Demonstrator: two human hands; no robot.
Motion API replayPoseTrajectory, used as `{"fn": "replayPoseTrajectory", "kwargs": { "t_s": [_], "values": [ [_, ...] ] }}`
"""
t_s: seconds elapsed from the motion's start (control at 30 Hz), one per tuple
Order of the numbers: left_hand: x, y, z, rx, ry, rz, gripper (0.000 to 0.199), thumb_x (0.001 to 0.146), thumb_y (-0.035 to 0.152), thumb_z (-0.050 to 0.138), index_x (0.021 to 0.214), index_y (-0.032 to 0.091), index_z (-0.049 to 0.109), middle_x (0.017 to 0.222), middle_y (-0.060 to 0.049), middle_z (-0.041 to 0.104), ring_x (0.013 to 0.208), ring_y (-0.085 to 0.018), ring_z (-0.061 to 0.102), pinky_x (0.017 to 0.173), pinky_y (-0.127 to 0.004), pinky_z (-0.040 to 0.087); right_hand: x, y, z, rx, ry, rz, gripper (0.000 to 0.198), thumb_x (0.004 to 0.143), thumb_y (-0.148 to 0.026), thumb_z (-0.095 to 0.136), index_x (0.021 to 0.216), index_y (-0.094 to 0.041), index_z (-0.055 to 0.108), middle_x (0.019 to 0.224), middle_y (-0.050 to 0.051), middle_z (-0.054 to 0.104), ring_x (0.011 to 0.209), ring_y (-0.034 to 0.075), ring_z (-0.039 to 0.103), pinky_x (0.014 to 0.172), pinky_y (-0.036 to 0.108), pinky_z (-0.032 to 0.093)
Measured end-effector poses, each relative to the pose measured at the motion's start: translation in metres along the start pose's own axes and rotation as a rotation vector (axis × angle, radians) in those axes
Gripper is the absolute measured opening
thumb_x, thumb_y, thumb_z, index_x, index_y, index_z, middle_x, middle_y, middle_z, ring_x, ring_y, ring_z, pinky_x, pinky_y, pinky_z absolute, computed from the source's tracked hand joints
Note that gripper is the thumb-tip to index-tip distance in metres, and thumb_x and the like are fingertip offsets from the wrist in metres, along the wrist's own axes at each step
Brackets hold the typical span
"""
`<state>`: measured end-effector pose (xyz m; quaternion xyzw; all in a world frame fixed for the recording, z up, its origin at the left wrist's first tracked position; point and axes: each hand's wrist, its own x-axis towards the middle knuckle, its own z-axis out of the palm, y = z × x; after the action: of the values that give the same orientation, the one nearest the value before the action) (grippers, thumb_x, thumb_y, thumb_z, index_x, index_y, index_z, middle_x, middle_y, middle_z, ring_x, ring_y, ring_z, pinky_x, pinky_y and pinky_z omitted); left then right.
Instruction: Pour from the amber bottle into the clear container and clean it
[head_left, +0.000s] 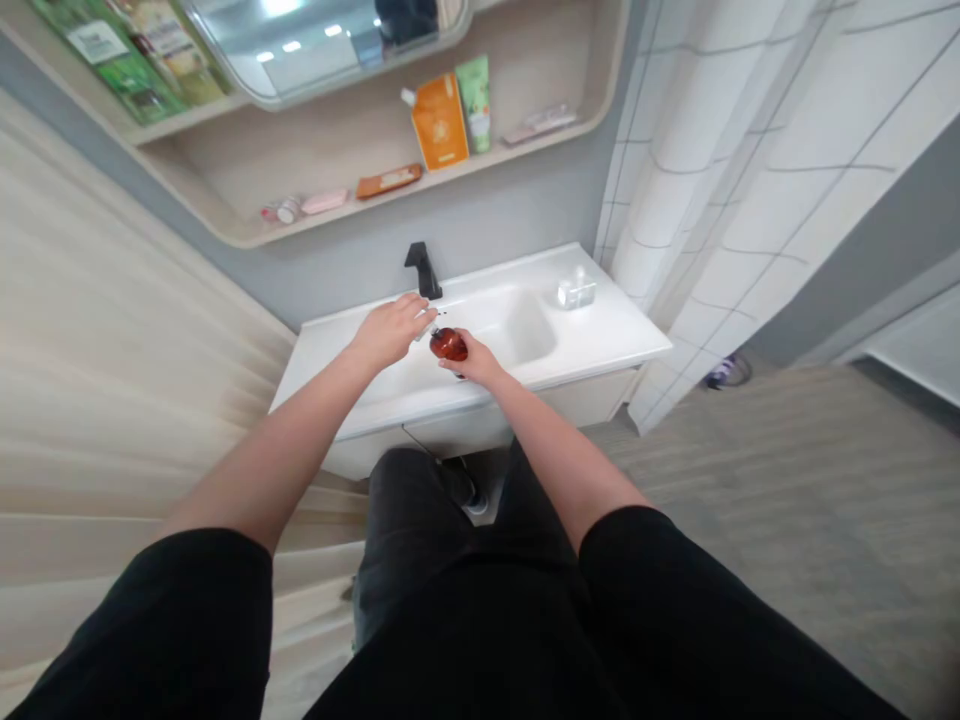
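Observation:
My right hand (480, 362) is wrapped round a reddish-brown, see-through bottle (448, 344) over the front of the white sink basin (525, 325). The bottle is tilted, its dark neck towards my left hand. Close to that neck, my left hand (394, 328) is held palm down, fingers reaching forward and right. A small pale, partly clear piece (426, 328) shows under its fingertips; its kind is too blurred to make out. Just behind the left fingers stands a black faucet (424, 270).
A clear bottle (576, 290) stands on the counter's right side. Above, a wall shelf (330, 228) holds an orange pouch (440, 122), a green tube (475, 103) and several small items, under a mirror cabinet (322, 50). Curtains hang left (112, 350) and right (720, 200).

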<state>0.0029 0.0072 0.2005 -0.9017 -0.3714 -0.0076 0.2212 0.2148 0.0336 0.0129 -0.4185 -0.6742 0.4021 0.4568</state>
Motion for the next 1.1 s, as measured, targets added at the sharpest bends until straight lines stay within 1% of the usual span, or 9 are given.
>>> {"fn": "replayPoseTrajectory", "kwargs": {
  "t_s": [0.2, 0.33, 0.4, 0.57, 0.6, 0.73, 0.87, 0.97, 1.1],
  "values": [
    [0.007, -0.003, -0.005, 0.031, 0.019, 0.089, 0.062, 0.100, 0.003, 0.055, 0.158, 0.020, 0.071, 0.156, -0.023, 0.072, 0.154, -0.038, 0.064, 0.112, -0.055, 0.065, -0.001, -0.001, 0.000, 0.053, 0.013, 0.002, 0.095, 0.080, -0.057, 0.098, 0.161, -0.027, 0.058, 0.147, 0.013, 0.081, 0.127, 0.040, 0.080, 0.108, 0.064, 0.070],
    [0.013, -0.005, -0.008, 0.040, 0.034, 0.162, 0.057, 0.103, 0.006, 0.055, 0.155, 0.019, 0.072, 0.155, -0.024, 0.074, 0.156, -0.039, 0.063, 0.113, -0.056, 0.064, 0.000, -0.001, -0.001, 0.060, 0.038, 0.002, 0.095, 0.078, -0.054, 0.100, 0.160, -0.028, 0.060, 0.145, 0.010, 0.081, 0.130, 0.038, 0.080, 0.118, 0.062, 0.066],
    [0.015, -0.006, -0.009, 0.030, 0.046, 0.194, 0.052, 0.105, 0.008, 0.055, 0.152, 0.019, 0.074, 0.154, -0.023, 0.075, 0.157, -0.038, 0.064, 0.114, -0.056, 0.064, 0.000, -0.001, -0.001, 0.070, 0.037, 0.007, 0.095, 0.078, -0.055, 0.099, 0.160, -0.028, 0.060, 0.146, 0.010, 0.081, 0.131, 0.038, 0.080, 0.119, 0.061, 0.066],
    [0.016, -0.009, -0.004, -0.012, 0.103, 0.230, 0.045, 0.109, 0.011, 0.055, 0.148, 0.021, 0.077, 0.153, -0.021, 0.077, 0.154, -0.035, 0.067, 0.117, -0.055, 0.063, -0.002, 0.001, -0.002, 0.123, 0.020, 0.022, 0.105, 0.076, -0.064, 0.098, 0.164, -0.026, 0.056, 0.150, 0.014, 0.078, 0.127, 0.040, 0.081, 0.097, 0.059, 0.076],
    [0.015, -0.009, -0.003, -0.023, 0.113, 0.235, 0.045, 0.109, 0.011, 0.057, 0.147, 0.021, 0.077, 0.153, -0.021, 0.077, 0.154, -0.034, 0.067, 0.118, -0.055, 0.063, -0.002, 0.001, -0.002, 0.127, 0.016, 0.019, 0.105, 0.076, -0.065, 0.097, 0.164, -0.026, 0.056, 0.150, 0.014, 0.078, 0.126, 0.040, 0.081, 0.096, 0.058, 0.077],
    [0.013, -0.013, 0.001, -0.056, 0.126, 0.258, 0.042, 0.110, 0.013, 0.059, 0.147, 0.021, 0.077, 0.158, -0.020, 0.075, 0.156, -0.033, 0.067, 0.123, -0.056, 0.060, -0.001, 0.004, -0.002, 0.101, 0.025, -0.008, 0.101, 0.076, -0.062, 0.098, 0.161, -0.025, 0.058, 0.149, 0.013, 0.078, 0.129, 0.040, 0.080, 0.106, 0.060, 0.074],
    [0.010, -0.017, 0.004, -0.059, 0.143, 0.299, 0.041, 0.113, 0.013, 0.055, 0.147, 0.021, 0.077, 0.159, -0.019, 0.075, 0.159, -0.031, 0.065, 0.127, -0.056, 0.057, 0.000, 0.004, -0.002, 0.096, 0.020, -0.007, 0.100, 0.076, -0.063, 0.098, 0.161, -0.027, 0.058, 0.149, 0.012, 0.079, 0.129, 0.039, 0.080, 0.111, 0.063, 0.071],
    [0.009, -0.020, 0.006, -0.064, 0.166, 0.321, 0.042, 0.113, 0.013, 0.054, 0.148, 0.022, 0.076, 0.158, -0.019, 0.075, 0.160, -0.031, 0.064, 0.129, -0.056, 0.056, 0.000, 0.004, -0.001, 0.086, 0.023, -0.020, 0.100, 0.076, -0.062, 0.098, 0.160, -0.026, 0.059, 0.148, 0.012, 0.079, 0.130, 0.038, 0.080, 0.118, 0.062, 0.067],
    [0.008, -0.022, 0.008, -0.086, 0.175, 0.336, 0.039, 0.115, 0.021, 0.057, 0.149, 0.022, 0.075, 0.159, -0.019, 0.075, 0.160, -0.031, 0.063, 0.130, -0.055, 0.055, 0.001, 0.006, 0.000, 0.065, 0.041, -0.033, 0.096, 0.076, -0.059, 0.099, 0.158, -0.027, 0.060, 0.147, 0.011, 0.080, 0.133, 0.037, 0.080, 0.124, 0.060, 0.063]
  ]
}}
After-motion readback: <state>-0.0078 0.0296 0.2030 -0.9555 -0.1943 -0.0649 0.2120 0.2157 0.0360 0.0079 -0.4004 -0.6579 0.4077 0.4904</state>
